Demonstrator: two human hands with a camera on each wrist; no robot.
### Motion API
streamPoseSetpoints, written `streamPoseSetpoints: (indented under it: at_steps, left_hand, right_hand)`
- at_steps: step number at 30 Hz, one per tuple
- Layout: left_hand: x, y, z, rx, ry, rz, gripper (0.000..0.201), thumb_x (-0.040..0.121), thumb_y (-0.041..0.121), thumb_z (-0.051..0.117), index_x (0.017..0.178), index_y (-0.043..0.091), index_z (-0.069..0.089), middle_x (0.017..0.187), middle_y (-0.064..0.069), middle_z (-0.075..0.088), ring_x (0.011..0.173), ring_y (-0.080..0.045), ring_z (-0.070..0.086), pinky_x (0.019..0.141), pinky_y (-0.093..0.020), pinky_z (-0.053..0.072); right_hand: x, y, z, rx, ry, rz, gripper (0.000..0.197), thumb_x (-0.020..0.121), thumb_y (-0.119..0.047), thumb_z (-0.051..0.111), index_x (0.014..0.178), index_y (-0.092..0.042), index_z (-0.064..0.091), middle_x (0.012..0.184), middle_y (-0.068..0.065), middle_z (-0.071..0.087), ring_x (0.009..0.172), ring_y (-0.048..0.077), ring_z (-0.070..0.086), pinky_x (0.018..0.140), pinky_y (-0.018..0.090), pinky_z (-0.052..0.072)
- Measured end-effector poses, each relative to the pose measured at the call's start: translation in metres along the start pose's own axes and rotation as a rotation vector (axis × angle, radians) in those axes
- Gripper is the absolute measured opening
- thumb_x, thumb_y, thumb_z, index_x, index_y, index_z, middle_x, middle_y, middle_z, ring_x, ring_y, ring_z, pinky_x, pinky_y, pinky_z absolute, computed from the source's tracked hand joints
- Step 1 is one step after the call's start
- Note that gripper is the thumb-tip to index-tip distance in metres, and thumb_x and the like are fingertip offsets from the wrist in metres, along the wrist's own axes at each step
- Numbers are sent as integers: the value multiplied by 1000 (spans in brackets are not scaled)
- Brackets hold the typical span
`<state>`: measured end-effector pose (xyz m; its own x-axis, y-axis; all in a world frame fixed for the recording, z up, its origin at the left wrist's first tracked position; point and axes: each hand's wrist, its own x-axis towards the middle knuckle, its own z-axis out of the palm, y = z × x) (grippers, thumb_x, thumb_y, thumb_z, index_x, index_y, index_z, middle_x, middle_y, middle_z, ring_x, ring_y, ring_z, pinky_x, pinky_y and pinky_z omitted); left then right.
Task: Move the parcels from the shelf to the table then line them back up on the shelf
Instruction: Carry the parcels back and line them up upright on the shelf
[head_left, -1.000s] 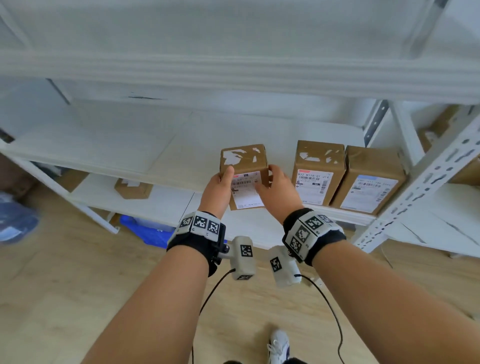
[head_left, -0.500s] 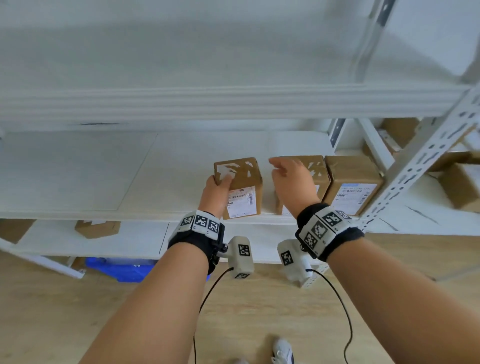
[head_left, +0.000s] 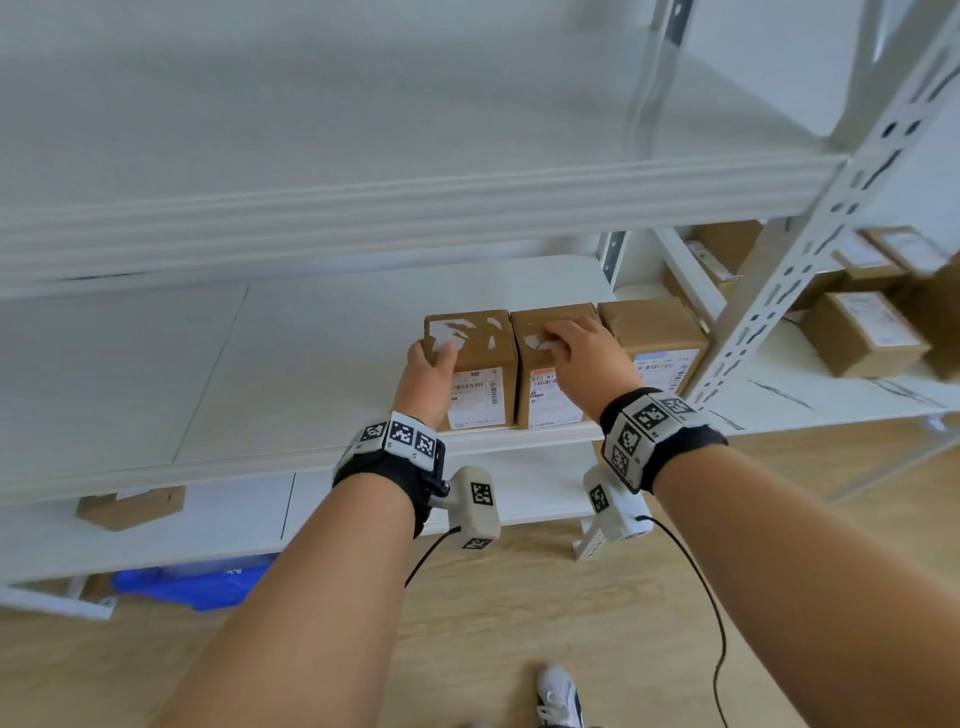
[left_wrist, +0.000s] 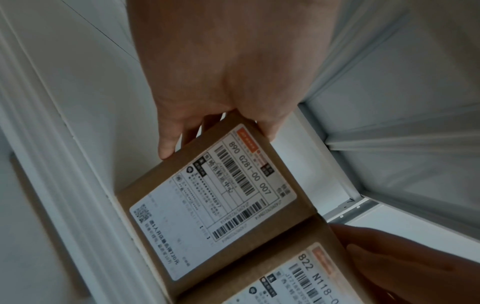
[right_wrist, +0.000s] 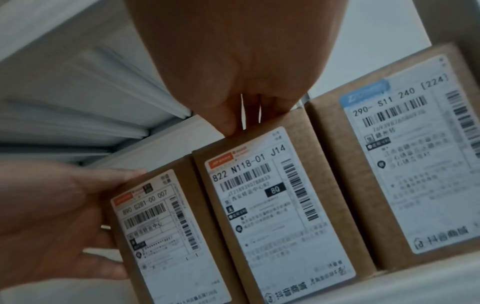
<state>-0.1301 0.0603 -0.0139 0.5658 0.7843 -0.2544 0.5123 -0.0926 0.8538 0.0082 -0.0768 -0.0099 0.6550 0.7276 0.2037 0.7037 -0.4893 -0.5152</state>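
Note:
Three brown cardboard parcels with white labels stand in a row at the shelf's (head_left: 311, 364) front right. The left parcel (head_left: 483, 358) (left_wrist: 207, 205) (right_wrist: 161, 236) touches the middle parcel (head_left: 540, 395) (left_wrist: 285, 277) (right_wrist: 272, 205), which touches the right parcel (head_left: 654, 332) (right_wrist: 402, 164). My left hand (head_left: 431, 358) (left_wrist: 221, 82) (right_wrist: 52, 216) grips the left parcel's upper left corner, thumb over its top edge and fingers down its left side. My right hand (head_left: 582, 353) (right_wrist: 233, 61) (left_wrist: 402, 267) rests on top of the middle parcel with its fingers laid flat.
The upper shelf beam (head_left: 363, 218) runs low overhead. A perforated white post (head_left: 810, 260) stands just right of the row, with more parcels (head_left: 862, 332) on the neighbouring rack beyond. A flat carton (head_left: 130, 506) lies on the lower shelf above a blue bag (head_left: 192, 582).
The left parcel has slid right until it touches the middle parcel. My right hand let go of it and moved onto the middle parcel's top. My left hand stayed on the parcel.

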Motion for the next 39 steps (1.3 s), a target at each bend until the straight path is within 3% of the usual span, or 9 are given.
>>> streamPoseSetpoints:
  at_steps: [8, 11, 14, 19, 26, 29, 32, 36, 39]
  left_hand:
    - [-5, -1, -7, 18, -61, 5, 59, 100, 52, 36, 146, 15, 28, 124, -1, 52, 100, -18, 50, 83, -29, 35]
    - [-5, -6, -7, 36, -44, 23, 63, 98, 57, 37, 146, 17, 30, 137, -4, 53, 118, -26, 55, 92, -32, 41]
    - [-5, -7, -7, 56, -49, 36, 70, 95, 62, 39, 148, 17, 28, 141, -5, 52, 122, -27, 55, 102, -39, 45]
    - [-9, 0, -13, 70, 28, 65, 81, 94, 57, 46, 155, 19, 9, 157, -11, 29, 139, -29, 38, 110, -43, 35]
    - [-44, 26, 3, 71, 263, 384, 45, 97, 25, 50, 141, 19, 43, 140, -3, 48, 127, -20, 48, 103, -35, 42]
    - [-63, 34, 31, 35, 162, 483, 39, 96, 16, 50, 135, 22, 49, 133, 2, 55, 120, -15, 52, 97, -30, 44]
    - [-81, 38, 64, 14, 19, 511, 40, 97, 15, 48, 136, 25, 46, 128, 5, 57, 111, -12, 55, 91, -30, 48]
    - [-99, 45, 114, 55, -166, 524, 40, 97, 16, 47, 136, 25, 47, 122, 7, 58, 99, -9, 55, 80, -24, 44]
    - [-110, 55, 157, 98, -297, 538, 39, 98, 16, 45, 136, 27, 48, 122, 7, 57, 101, -9, 55, 84, -27, 47]
  right_hand:
    - [0, -3, 1, 16, -4, 32, 34, 99, -10, 43, 130, -8, 57, 131, 8, 52, 123, 23, 47, 106, 30, 35]
    - [0, -6, 0, 10, -15, 50, 34, 100, -10, 42, 130, -7, 56, 132, 9, 51, 123, 24, 46, 106, 31, 34]
    - [1, -9, -5, 3, -57, 78, 36, 99, -12, 42, 133, -9, 54, 136, 9, 48, 123, 25, 47, 102, 30, 37]
    - [-8, -15, -22, 138, 110, 179, 41, 97, -10, 44, 137, -12, 51, 142, 6, 45, 121, 20, 51, 94, 23, 39]
    - [-52, -5, -31, 231, 295, 273, 35, 97, -10, 42, 126, -15, 59, 129, 3, 56, 109, 16, 56, 87, 22, 39]
    - [-75, 6, -31, 227, 302, 342, 34, 97, -13, 42, 124, -17, 61, 126, 2, 58, 103, 12, 55, 86, 21, 39]
    - [-100, 26, -39, 226, 311, 410, 33, 97, -14, 44, 125, -17, 61, 127, 2, 57, 111, 16, 56, 91, 21, 38]
    - [-131, 68, -58, 192, 352, 488, 29, 99, -20, 43, 120, -17, 63, 120, 2, 59, 97, 10, 53, 84, 20, 36]
    - [-142, 109, -77, 192, 378, 544, 29, 100, -22, 43, 118, -16, 64, 119, 3, 60, 95, 10, 51, 83, 21, 35]
